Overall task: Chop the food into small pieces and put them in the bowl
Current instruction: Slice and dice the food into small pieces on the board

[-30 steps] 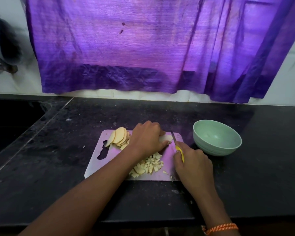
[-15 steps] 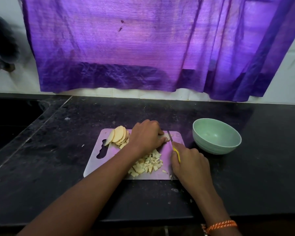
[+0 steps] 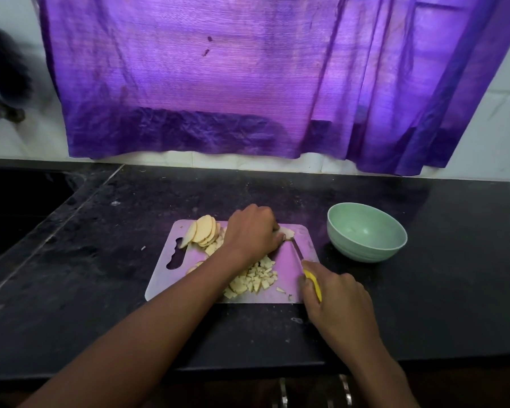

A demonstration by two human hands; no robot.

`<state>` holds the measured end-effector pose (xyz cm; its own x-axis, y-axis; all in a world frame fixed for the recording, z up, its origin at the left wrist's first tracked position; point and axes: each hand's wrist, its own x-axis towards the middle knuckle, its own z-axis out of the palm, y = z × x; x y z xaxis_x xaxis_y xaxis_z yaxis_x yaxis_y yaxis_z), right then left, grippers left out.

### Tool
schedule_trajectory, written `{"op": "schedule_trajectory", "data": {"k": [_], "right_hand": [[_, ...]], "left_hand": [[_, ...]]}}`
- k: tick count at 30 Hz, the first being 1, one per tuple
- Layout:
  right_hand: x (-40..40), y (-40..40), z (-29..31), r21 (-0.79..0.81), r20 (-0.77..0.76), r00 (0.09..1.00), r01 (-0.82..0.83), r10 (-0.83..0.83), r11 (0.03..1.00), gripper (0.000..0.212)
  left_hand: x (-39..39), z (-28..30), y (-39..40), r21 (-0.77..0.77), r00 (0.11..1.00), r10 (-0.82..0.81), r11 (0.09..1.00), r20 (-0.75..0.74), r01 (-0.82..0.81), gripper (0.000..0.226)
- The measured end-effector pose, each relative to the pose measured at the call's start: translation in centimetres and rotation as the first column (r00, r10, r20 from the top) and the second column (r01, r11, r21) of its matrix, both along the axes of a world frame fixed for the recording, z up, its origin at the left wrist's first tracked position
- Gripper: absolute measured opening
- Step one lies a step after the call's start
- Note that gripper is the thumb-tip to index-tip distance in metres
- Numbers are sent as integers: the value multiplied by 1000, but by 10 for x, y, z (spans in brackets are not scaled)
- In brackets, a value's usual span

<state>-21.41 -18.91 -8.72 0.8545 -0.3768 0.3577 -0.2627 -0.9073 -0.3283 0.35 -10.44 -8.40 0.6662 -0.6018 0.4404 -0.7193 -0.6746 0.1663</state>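
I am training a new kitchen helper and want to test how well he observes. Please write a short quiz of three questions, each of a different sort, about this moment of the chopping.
1. True or false: the green bowl already holds chopped pieces.
2. Multiple choice: what does the right hand grip? A) a spoon B) the yellow-handled knife C) the bowl's rim
3. Short answer: where on the cutting board does the stack of uncut slices lie, relative to the left hand?

Key
1. False: the bowl looks empty; the small pieces lie on the board.
2. B
3. To the hand's left, at the board's far corner near the handle hole.
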Motion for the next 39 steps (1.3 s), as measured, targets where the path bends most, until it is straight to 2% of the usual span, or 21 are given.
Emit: {"op": "schedule_trajectory", "data": {"k": [7, 12, 20, 24, 28, 34, 39], "right_hand": [[10, 3, 8, 39, 76, 997, 30, -33, 999, 48], [41, 3, 13, -50, -35, 999, 28, -30, 998, 44], [53, 5, 14, -102, -77, 996, 25, -33, 994, 40], [47, 7, 15, -63, -74, 997, 22, -27, 998, 39], [26, 12, 12, -42, -66, 997, 27, -30, 999, 43], [-5, 17, 5, 9, -29, 999, 15, -15, 1000, 46], [4, 13, 9, 65, 70, 997, 12, -16, 998, 48]], "left_hand": [[5, -1, 5, 1, 1000, 8, 1000, -21, -8, 41], [9, -2, 7, -8, 999, 12, 1000, -49, -12, 43], [7, -3, 3, -41, 996, 18, 999, -88, -22, 34], [-2, 2, 2, -44, 995, 33, 998, -89, -37, 31], [-3, 5, 3, -32, 997, 31, 999, -69, -33, 39], [-9, 7, 6, -11, 998, 33, 999, 47, -33, 36], [6, 6, 18, 14, 1000, 15, 1000, -17, -15, 35]]}}
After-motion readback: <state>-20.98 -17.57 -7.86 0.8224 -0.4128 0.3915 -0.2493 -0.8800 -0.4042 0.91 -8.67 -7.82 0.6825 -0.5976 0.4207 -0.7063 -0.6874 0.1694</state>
